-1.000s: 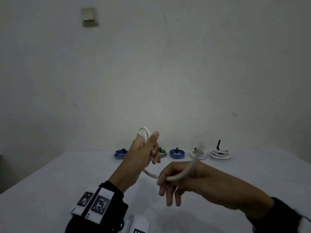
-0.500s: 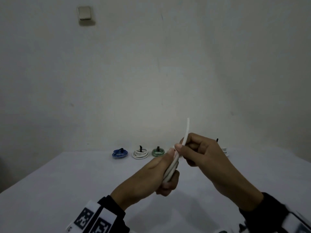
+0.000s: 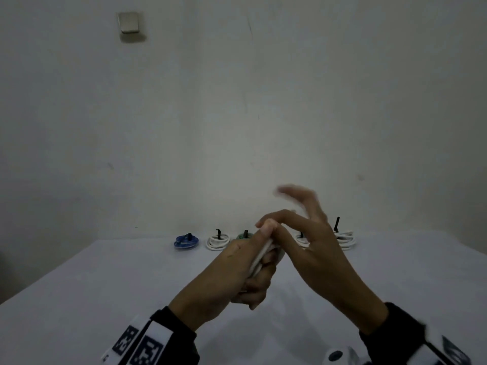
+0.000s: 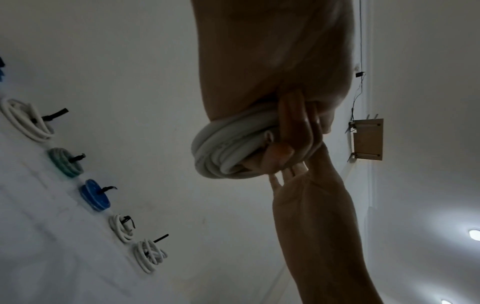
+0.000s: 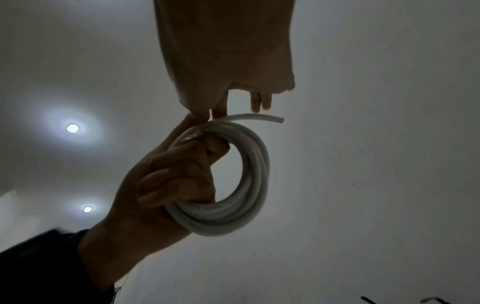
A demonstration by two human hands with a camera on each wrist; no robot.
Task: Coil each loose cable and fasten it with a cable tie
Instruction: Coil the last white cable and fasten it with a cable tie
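My left hand (image 3: 237,264) grips a coiled white cable (image 3: 259,256) above the table, with the thumb on top and the fingers curled through the ring (image 5: 254,174). The cable's short free end (image 5: 259,117) sticks out at the top of the coil. My right hand (image 3: 311,246) meets the coil from the right. Its thumb and index finger pinch the cable (image 4: 223,148) beside my left thumb, and its other fingers are spread upward and blurred. No loose cable tie shows in either hand.
Several tied coils stand in a row at the table's far edge: blue (image 3: 186,241), white (image 3: 217,242), green (image 3: 243,236) and two white ones (image 3: 345,239) partly behind my hands. The white table (image 3: 105,285) ends at a bare wall with a switch (image 3: 128,22).
My right hand brought the trailing cable end up from below to the coil in my left hand. Its outer fingers, curled half a second ago, are now spread.
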